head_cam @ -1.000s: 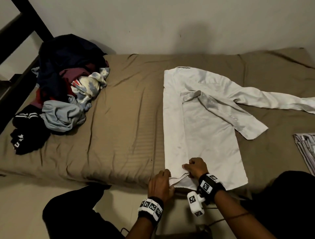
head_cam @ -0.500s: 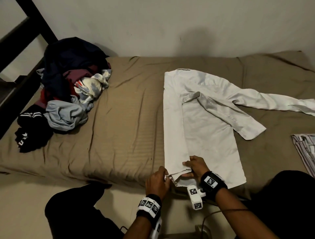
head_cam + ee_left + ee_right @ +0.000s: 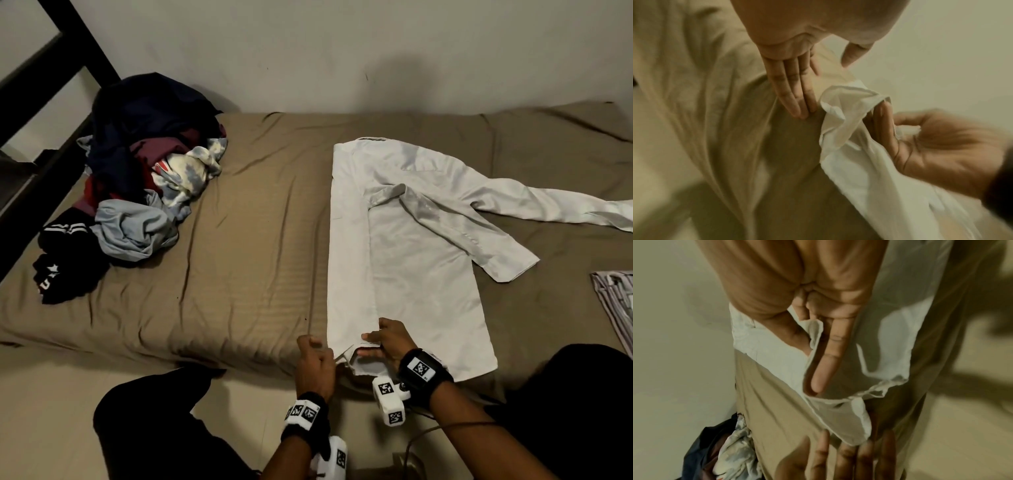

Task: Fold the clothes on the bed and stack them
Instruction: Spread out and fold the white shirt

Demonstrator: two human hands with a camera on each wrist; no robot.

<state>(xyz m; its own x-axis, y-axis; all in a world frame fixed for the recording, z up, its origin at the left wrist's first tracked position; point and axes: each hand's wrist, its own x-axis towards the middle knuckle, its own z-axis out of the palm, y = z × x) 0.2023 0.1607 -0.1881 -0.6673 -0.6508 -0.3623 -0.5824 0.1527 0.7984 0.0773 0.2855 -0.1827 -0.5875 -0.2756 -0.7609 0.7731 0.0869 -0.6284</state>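
Observation:
A white long-sleeved shirt [image 3: 411, 274] lies flat on the brown bed sheet [image 3: 239, 257]. Its left side is folded in, one sleeve lies across the body and the other stretches right. My right hand [image 3: 390, 342] pinches the folded layer at the near hem and lifts it a little. In the right wrist view the thumb is tucked under the white shirt [image 3: 838, 402] and a straight finger lies on top. My left hand [image 3: 313, 359] is just left of the hem. Its straight fingers [image 3: 795, 97] rest on the sheet beside the white shirt [image 3: 849, 129] and hold nothing.
A heap of unfolded clothes [image 3: 144, 178] sits at the bed's left end beside a black bed frame [image 3: 51, 102]. A striped folded garment [image 3: 616, 298] lies at the right edge. My knees in black trousers [image 3: 144, 428] are on the floor at the bed's near side.
My left hand has let go of the hem and moved slightly left onto the sheet. My right hand stays on the hem and has raised its folded layer.

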